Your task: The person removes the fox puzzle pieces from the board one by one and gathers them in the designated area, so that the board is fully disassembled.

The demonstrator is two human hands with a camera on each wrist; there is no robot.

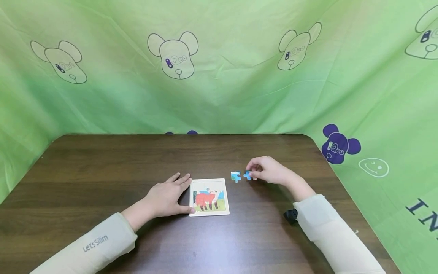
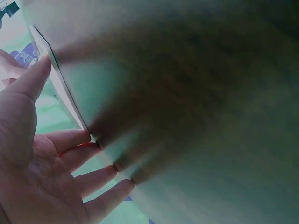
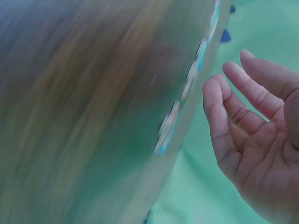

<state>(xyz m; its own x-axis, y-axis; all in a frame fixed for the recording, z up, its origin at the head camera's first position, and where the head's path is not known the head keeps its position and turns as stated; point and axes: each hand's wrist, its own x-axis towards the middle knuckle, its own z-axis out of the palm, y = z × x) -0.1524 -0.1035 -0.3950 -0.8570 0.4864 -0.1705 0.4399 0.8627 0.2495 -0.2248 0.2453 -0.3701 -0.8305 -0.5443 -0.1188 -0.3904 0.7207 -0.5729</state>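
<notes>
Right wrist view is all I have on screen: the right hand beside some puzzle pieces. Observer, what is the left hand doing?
Observer: The left hand is touching the left side of a white-rimmed puzzle board.
Operator: That board is outside my picture. What does it show?
Observer: A red animal with dark legs, seen in the head view.
Operator: And where are the loose pieces compared with that board?
Observer: To its right, roughly level with its far edge.
</notes>
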